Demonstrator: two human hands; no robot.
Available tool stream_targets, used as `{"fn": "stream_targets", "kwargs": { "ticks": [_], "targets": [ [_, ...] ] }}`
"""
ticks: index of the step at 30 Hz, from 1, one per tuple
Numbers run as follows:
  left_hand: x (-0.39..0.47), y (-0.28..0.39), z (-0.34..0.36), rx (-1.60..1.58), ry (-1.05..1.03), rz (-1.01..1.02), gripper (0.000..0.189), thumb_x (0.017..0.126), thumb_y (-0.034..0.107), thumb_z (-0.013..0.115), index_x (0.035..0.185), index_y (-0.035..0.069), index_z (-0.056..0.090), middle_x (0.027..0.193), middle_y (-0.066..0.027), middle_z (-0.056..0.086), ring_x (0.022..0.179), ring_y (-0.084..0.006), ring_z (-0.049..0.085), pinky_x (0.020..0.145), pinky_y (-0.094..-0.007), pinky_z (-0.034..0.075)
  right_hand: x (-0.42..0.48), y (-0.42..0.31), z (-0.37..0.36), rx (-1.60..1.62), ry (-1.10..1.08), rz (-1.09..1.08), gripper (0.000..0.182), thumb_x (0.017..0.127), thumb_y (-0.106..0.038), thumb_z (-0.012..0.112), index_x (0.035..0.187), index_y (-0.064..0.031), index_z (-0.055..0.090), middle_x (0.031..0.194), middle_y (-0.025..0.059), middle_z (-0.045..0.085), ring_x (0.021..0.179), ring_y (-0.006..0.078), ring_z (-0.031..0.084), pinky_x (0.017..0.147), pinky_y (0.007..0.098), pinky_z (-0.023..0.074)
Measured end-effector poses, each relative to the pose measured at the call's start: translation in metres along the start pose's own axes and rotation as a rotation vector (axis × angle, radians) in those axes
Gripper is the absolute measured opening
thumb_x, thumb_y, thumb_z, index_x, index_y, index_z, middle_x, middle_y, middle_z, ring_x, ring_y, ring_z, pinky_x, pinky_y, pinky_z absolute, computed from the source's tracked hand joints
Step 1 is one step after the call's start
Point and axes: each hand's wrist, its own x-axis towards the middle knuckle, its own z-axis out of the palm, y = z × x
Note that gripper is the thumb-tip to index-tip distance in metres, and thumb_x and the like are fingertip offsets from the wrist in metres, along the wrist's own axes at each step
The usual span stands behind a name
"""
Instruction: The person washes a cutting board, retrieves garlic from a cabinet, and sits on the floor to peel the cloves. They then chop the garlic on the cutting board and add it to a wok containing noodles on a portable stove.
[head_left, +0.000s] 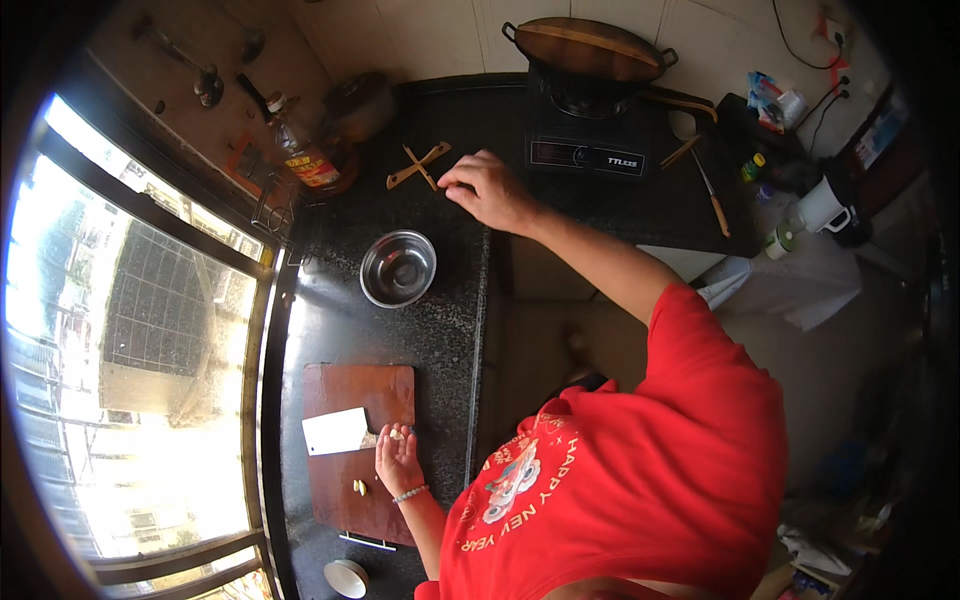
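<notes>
My left hand (397, 459) is palm up over the right edge of a brown cutting board (330, 495), with small pale pieces that look like garlic (397, 434) on its fingers. Beside it, the blade of a cleaver (330, 431) lies flat on the board, its handle partly hidden. Two peeled pale cloves (359, 487) are on the board below the cleaver. My right hand (480, 187) hovers over the counter's corner with curled fingers, thumb apart and nothing visible between them. Just left of it lies a crossed wooden trivet (418, 166). A stainless steel bowl (398, 268) stands between the hands.
A covered wok (596, 49) rests above an induction cooker (589, 154) at the back. An oil bottle (307, 161) and a lidded pot (364, 105) stand at the back left. A white bowl (346, 578) is below the board. A spatula (709, 180) lies right of the cooker.
</notes>
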Motion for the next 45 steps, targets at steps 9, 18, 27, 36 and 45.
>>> {"fn": "stream_targets", "kwargs": {
  "ticks": [9, 18, 27, 36, 45],
  "targets": [
    [0.036, -0.096, 0.154, -0.136, -0.001, -0.014, 0.025, 0.09, 0.011, 0.051, 0.111, -0.002, 0.053, 0.102, -0.0151, 0.062, 0.09, -0.0248, 0.063, 0.073, -0.0346, 0.055, 0.114, 0.314, -0.241, -0.927, -0.24, 0.417, 0.033, 0.087, -0.026, 0.055, 0.115, -0.0088, 0.057, 0.114, 0.0132, 0.058, 0.108, 0.0336, 0.052, 0.094, 0.0433, 0.041],
    [0.016, -0.126, 0.214, -0.124, 0.153, 0.027, 0.025, 0.09, 0.013, 0.052, 0.111, 0.0, 0.054, 0.101, -0.0134, 0.063, 0.089, -0.0239, 0.063, 0.076, -0.0342, 0.054, 0.141, 0.396, -0.242, -0.76, -0.66, 0.448, 0.02, 0.085, -0.019, 0.058, 0.086, 0.0002, 0.053, 0.089, 0.0167, 0.058, 0.084, 0.0332, 0.057, 0.073, 0.0419, 0.0444],
    [0.06, -0.107, 0.209, -0.208, 0.171, 0.028, 0.025, 0.089, 0.012, 0.054, 0.111, -0.001, 0.053, 0.1, -0.0141, 0.063, 0.087, -0.023, 0.063, 0.073, -0.0331, 0.055, 0.207, 0.31, -0.294, -0.263, -0.155, 0.292, 0.031, 0.09, -0.028, 0.054, 0.096, 0.0024, 0.057, 0.079, 0.0038, 0.058, 0.074, 0.0152, 0.054, 0.07, 0.0284, 0.0437],
    [0.085, -0.076, 0.221, -0.242, 0.013, 0.005, 0.026, 0.09, 0.012, 0.051, 0.112, -0.002, 0.052, 0.101, -0.0165, 0.062, 0.087, -0.0248, 0.063, 0.072, -0.0336, 0.055, 0.241, 0.115, -0.088, 1.04, -0.355, 0.147, 0.019, 0.082, -0.002, 0.057, 0.101, 0.0014, 0.056, 0.089, 0.0074, 0.062, 0.074, 0.0154, 0.061, 0.061, 0.028, 0.0493],
    [0.048, -0.055, 0.132, -0.357, 0.18, 0.104, 0.023, 0.091, 0.012, 0.051, 0.109, -0.002, 0.054, 0.1, -0.0171, 0.063, 0.085, -0.0255, 0.064, 0.071, -0.0357, 0.055, 0.243, -0.097, 0.2, 1.574, -0.616, 0.705, 0.025, 0.083, -0.013, 0.059, 0.104, 0.001, 0.056, 0.092, 0.0139, 0.062, 0.076, 0.0222, 0.063, 0.054, 0.0304, 0.0561]
  ]
}}
